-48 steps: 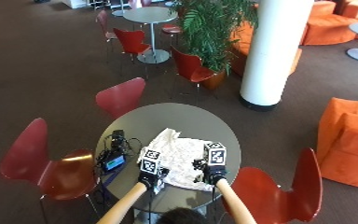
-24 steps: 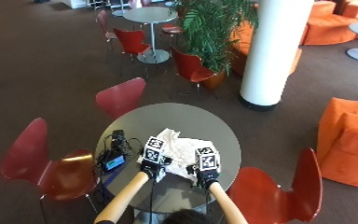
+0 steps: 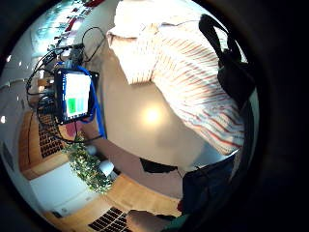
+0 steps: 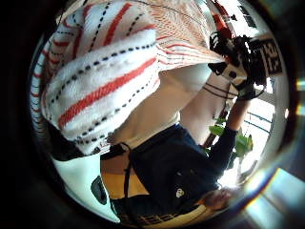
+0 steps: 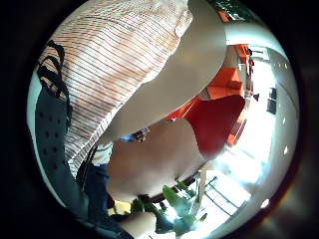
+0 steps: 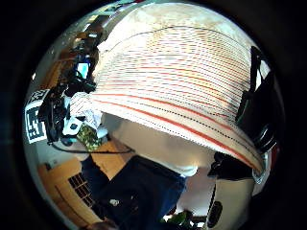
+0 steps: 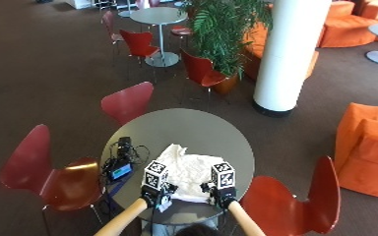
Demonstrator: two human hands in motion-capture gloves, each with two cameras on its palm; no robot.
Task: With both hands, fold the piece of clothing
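Observation:
A white garment with thin red stripes [image 7: 186,169] lies crumpled on the round grey table [image 7: 202,128], toward its near side. My left hand [image 7: 155,194] grips the garment's near edge on the left. My right hand [image 7: 223,191] grips the same edge on the right. In the right thumb side palm view the striped hem [image 6: 182,120] stretches between the left hand [image 6: 62,112], which pinches one end, and my right fingers [image 6: 259,120] curled over the other. The left little finger side palm view shows the cloth [image 3: 193,82] on the tabletop with a gloved finger [image 3: 227,63] over it.
A small device with a lit screen [image 7: 119,172] and a tangle of cables [image 7: 127,147] sit on the table's left part, beside the garment. Red chairs [image 7: 51,177] [image 7: 287,201] [image 7: 129,102] stand around the table. The table's far half is bare.
Both hands have drawn back toward the near table edge and spread a little apart, taking the garment's near edge with them.

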